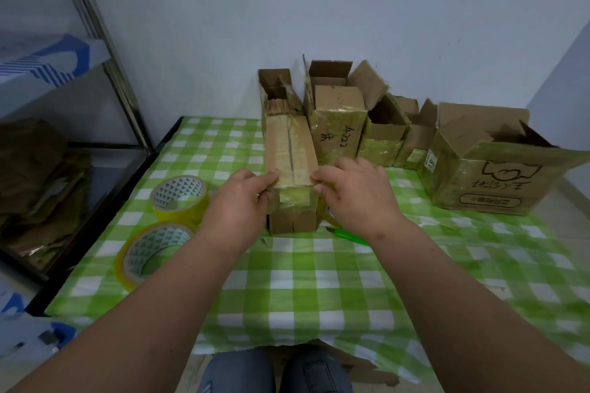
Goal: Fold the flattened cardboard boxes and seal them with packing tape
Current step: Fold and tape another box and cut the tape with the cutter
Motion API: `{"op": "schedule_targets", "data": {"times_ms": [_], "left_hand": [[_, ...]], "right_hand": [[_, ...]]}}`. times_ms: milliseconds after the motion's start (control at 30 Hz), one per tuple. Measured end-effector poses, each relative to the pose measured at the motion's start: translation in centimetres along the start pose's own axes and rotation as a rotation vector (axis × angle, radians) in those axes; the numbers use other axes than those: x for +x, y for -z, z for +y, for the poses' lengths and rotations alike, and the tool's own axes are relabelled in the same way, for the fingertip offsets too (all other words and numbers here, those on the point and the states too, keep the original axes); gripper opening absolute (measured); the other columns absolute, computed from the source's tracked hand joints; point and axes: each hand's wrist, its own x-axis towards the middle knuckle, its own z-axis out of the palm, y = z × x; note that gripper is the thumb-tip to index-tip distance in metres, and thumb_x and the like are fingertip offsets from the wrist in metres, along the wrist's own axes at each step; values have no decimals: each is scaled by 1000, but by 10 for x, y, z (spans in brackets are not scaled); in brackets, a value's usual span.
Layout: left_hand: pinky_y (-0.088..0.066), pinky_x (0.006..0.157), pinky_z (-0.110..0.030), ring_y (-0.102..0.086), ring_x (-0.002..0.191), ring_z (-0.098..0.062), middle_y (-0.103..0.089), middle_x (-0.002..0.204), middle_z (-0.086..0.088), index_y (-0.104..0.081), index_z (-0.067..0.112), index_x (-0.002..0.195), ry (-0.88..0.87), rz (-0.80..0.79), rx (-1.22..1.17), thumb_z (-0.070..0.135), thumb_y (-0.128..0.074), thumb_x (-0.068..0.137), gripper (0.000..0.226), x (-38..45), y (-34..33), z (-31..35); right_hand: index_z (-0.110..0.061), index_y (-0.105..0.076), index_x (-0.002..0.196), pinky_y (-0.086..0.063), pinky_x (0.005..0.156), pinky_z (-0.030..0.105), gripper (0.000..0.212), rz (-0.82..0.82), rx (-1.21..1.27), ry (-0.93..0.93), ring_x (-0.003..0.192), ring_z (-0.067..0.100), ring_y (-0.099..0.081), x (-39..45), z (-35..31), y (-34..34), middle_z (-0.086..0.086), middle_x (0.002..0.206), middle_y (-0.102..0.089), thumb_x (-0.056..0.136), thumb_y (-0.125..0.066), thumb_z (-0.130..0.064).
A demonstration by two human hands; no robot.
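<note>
I'm pressing tape down the long brown cardboard box (292, 169), left hand (238, 204) and right hand (354, 198) each pinching its end; next, smooth the seam.

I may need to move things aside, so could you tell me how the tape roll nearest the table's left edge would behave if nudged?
The near tape roll leans tilted on the checked tablecloth, so a nudge would probably drop it flat or set it rolling. Being round and close to the edge, it might roll off. Its glossy yellow surface looks fairly slick.
</note>
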Motion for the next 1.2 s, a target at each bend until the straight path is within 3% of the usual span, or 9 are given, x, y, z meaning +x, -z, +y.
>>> {"op": "schedule_targets", "data": {"times_ms": [133,267,400,567,700,767,867,1067,1200], "left_hand": [[-43,80,-22,-53,84,-11,-42,111,12,-60,24,134,-16,8,12,20,-66,92,42,-1,-3,2],[-43,81,-22,-57,82,-3,-51,110,13,-63,30,131,80,-7,-98,22,-70,90,42,3,-3,-1],[-38,73,-13,-58,83,-3,-55,104,13,-64,34,128,116,16,-121,23,-70,90,40,4,-2,-4],[-33,66,-6,-54,80,2,-55,98,16,-65,35,127,168,87,-130,23,-70,90,39,4,4,-14],[-41,72,-20,-58,86,-6,-58,103,18,-65,42,125,224,106,-147,28,-69,90,38,7,14,-19],[-45,76,-26,-60,87,-7,-63,109,16,-65,46,122,239,116,-144,29,-68,90,36,9,21,-20],[-39,61,-17,-58,73,3,-66,106,16,-66,48,119,271,172,-128,28,-65,91,34,9,32,-24],[-37,55,-23,-57,61,-4,-68,97,7,-67,46,118,285,230,-59,27,-53,85,41,-7,48,-21],[-48,84,-30,-63,95,-16,-69,114,1,-66,35,126,302,223,-175,48,-46,81,51,-19,54,-19]], "right_hand": [[-39,-65,122,-28,81,35,27,26,18,22,101,22,-48,-4,0,0,-8,111,-63,99,-50,-40],[-39,-56,134,-33,89,37,37,-27,67,27,108,22,-48,-4,5,5,-5,123,-62,99,-47,-39],[-40,-25,151,-32,110,47,81,-124,82,-121,133,25,-39,-10,15,16,-2,149,-43,77,-50,-58],[-35,-45,141,-42,98,39,65,-112,233,-205,120,23,-50,-16,25,22,-3,132,-52,82,-70,-50],[-37,-51,133,-42,87,32,68,-16,424,-215,106,11,-47,-19,3,27,-13,117,-47,74,-77,-56],[-36,-52,132,-43,86,32,70,15,481,-233,102,7,-45,-22,-9,26,-17,112,-43,70,-79,-56],[-35,-51,134,-41,87,28,73,15,568,-239,103,5,-45,-29,-28,23,-17,113,-42,69,-81,-52],[-35,-52,136,-38,90,21,74,-33,699,-210,106,0,-45,-45,-59,22,-20,116,-44,70,-84,-43],[-37,-53,135,-41,83,11,73,-60,830,-206,103,-11,-48,-63,-75,20,-29,113,-45,68,-79,-46]]}}
